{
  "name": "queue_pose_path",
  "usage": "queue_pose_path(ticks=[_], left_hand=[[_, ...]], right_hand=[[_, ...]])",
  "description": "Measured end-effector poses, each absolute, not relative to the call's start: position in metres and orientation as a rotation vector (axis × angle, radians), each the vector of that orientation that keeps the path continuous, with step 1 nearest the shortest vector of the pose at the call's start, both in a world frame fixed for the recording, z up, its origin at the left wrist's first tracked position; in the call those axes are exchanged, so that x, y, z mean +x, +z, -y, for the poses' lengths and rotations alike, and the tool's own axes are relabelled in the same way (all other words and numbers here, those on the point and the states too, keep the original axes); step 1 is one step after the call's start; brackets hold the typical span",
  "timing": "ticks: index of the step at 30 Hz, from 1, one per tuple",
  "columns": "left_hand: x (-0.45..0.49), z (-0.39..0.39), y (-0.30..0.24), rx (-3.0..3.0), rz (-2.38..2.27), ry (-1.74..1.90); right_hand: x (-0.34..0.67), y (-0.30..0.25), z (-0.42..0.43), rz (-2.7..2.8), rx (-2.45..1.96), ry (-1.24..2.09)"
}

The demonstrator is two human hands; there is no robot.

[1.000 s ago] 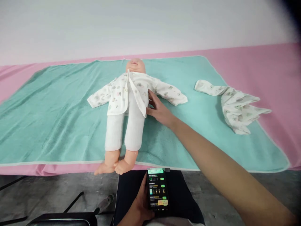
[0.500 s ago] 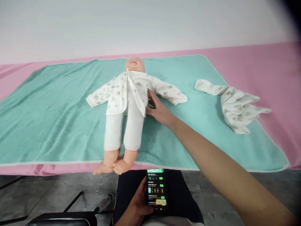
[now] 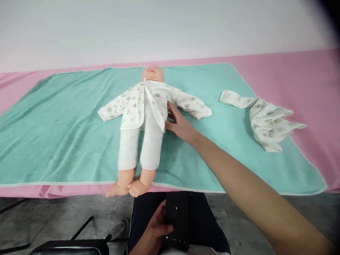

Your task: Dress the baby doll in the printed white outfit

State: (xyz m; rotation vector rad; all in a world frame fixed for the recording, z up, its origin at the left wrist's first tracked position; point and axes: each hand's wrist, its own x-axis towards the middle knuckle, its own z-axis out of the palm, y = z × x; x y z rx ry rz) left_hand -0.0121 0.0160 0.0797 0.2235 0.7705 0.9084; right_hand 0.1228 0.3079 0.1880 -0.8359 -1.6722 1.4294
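My left hand (image 3: 156, 225) is closed around a smartphone (image 3: 176, 221) held low over my lap, thumb on its mostly black screen, where a small loading arc shows. On the table a baby doll (image 3: 153, 73) lies on its back, face up, feet towards me. It wears a white printed baby jacket (image 3: 134, 104), unfastened down the front, over a white cloth body and legs (image 3: 151, 148). My right hand (image 3: 180, 124) rests against the jacket's right-hand side with thumb and fingers apart; the fingertips are partly hidden at the cloth's edge.
Under the doll a green towel (image 3: 66, 124) covers much of the pink tablecloth (image 3: 292, 78). To the right lies a crumpled printed baby garment (image 3: 268, 122). A black chair (image 3: 70, 247) stands at the lower left, and a pale wall (image 3: 170, 32) rises behind the table.
The phone screen has gone from a lit page with green buttons to nearly black with a loading mark. My left thumb has moved up its edge. My right hand and the doll have stayed put.
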Motion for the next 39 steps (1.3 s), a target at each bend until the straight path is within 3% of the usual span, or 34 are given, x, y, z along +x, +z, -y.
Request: queue_pose_path(ticks=[11, 21, 30, 39], left_hand=[[-0.003, -0.021, 0.09, 0.215, -0.719, 0.867], [-0.003, 0.002, 0.013, 0.429, -0.931, 1.044], [0.0, 0.01, 0.031, 0.504, -1.145, 0.882], [-0.002, -0.007, 0.048, 0.348, -0.912, 0.974]], right_hand=[[0.122, 0.188, -0.309, 1.654, -0.848, 1.45], [0.122, 0.187, -0.309, 1.646, -0.848, 1.462], [0.122, 0.185, -0.31, 1.649, -0.813, 1.441], [0.121, 0.185, -0.31, 1.663, -0.841, 1.429]])
